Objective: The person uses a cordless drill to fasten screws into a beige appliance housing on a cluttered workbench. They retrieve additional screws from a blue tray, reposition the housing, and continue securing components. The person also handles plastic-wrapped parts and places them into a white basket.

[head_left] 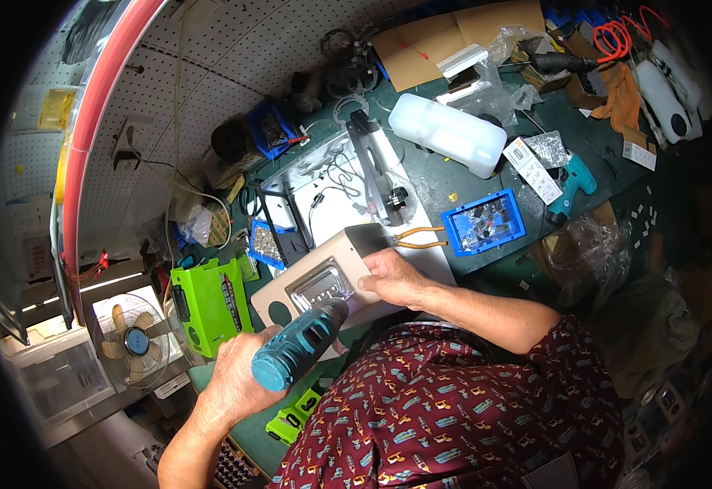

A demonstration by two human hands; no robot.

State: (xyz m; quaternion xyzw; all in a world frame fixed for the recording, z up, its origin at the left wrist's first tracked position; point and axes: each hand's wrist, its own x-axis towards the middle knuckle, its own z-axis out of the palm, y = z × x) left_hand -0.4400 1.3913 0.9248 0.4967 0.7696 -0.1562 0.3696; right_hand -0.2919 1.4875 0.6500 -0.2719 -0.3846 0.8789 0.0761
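My left hand [238, 371] is wrapped round a teal cordless drill [299, 346], its dark nose pointed at a beige box-shaped housing [356, 273]. The drill tip meets or hovers by the clear plastic window [319, 283] set in the housing; I cannot tell whether they touch. A dark round patch [279, 312] shows on the housing's left part. My right hand [393, 279] grips the housing's right edge, thumb on its face. Just beyond lie orange-handled pliers [421, 237] and a blue tray of small metal parts [484, 222].
A bright green case [211, 306] stands left of the housing, with a fan [134, 342] beyond. A white translucent container [447, 133], a printed box [533, 169] and a second teal drill [572, 189] lie at the right. Cables [340, 175] lie on a white sheet behind.
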